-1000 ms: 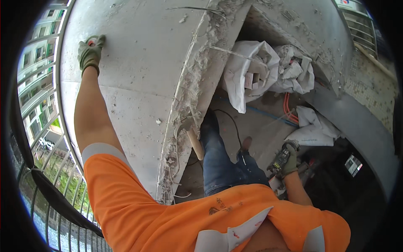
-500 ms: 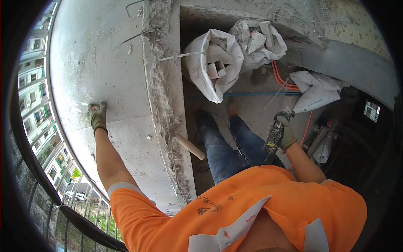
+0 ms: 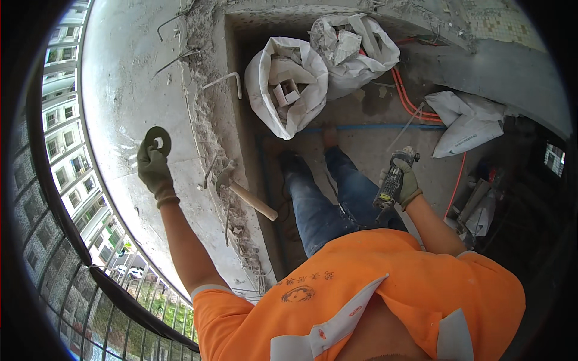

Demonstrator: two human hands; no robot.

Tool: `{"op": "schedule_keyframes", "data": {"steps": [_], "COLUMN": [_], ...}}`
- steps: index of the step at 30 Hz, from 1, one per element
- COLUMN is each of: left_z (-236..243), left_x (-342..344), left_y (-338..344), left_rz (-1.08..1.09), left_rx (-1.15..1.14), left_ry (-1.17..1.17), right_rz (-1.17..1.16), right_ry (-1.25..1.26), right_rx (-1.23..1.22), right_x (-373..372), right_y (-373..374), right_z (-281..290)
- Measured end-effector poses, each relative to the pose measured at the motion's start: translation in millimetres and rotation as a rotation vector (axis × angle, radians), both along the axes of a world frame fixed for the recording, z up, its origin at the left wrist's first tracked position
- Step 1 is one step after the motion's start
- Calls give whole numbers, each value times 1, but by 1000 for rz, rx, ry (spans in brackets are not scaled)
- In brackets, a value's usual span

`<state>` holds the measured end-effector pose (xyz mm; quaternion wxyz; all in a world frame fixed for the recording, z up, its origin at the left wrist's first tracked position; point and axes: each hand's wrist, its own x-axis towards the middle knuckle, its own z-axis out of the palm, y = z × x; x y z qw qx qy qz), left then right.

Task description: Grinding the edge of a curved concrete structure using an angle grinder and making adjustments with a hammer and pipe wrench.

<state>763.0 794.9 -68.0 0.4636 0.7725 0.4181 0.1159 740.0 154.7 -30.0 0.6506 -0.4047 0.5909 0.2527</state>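
My left hand [image 3: 153, 171], in an olive work glove, is raised over the smooth grey concrete slab [image 3: 120, 120]. It grips a dark, flat grinding disc [image 3: 162, 132] with a hole in its middle. My right hand [image 3: 410, 185], gloved too, is closed round the body of an angle grinder [image 3: 391, 185] beside my right thigh. No disc can be made out on the grinder's head. Between my hands, a wooden-handled hammer [image 3: 250, 200] lies across the broken concrete edge, its handle sticking out over the drop.
Bent steel rods [image 3: 226, 78] jut from the rough edge. Two white sacks of rubble [image 3: 259, 90] [image 3: 385, 60] stand ahead. Further right lie another white sack [image 3: 469, 129] and orange pipes [image 3: 403, 96]. A blue pipe [image 3: 367, 127] crosses the floor. A metal railing [image 3: 114, 240] curves along the left.
My left hand has come up off the slab and now shows the disc in its fingers. My view has shifted a little. The grinder stays in my right hand.
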Motion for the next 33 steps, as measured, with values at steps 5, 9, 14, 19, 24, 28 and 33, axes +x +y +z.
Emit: {"op": "schedule_keyframes", "data": {"steps": [5,9,14,19,24,28,33], "left_z": [49,24,-100,-80,-62,5,29], "left_x": [30,89,94,1,-154,-194,-239], "left_y": [-184,-269,-257,-354,-413,-443,-468], "left_rz": [-22,-64,-98,-230,-133,215,393], "left_rx": [-494,-620,-129,-194,-494,-859,-793], "left_ry": [-103,-152,151,424,365,257,175], "right_rz": [-86,-122,-91,-113,78,274,850], "right_ry": [-8,-78,-22,-54,-96,-251,-728], "right_rx": [50,11,117,-6,162,78,-25], "right_x": [-11,-17,-25,-5,48,81,82], "right_y": [-40,-60,-78,-110,-106,-58,-9], "right_z": [-7,8,3,6,-9,43,72]}}
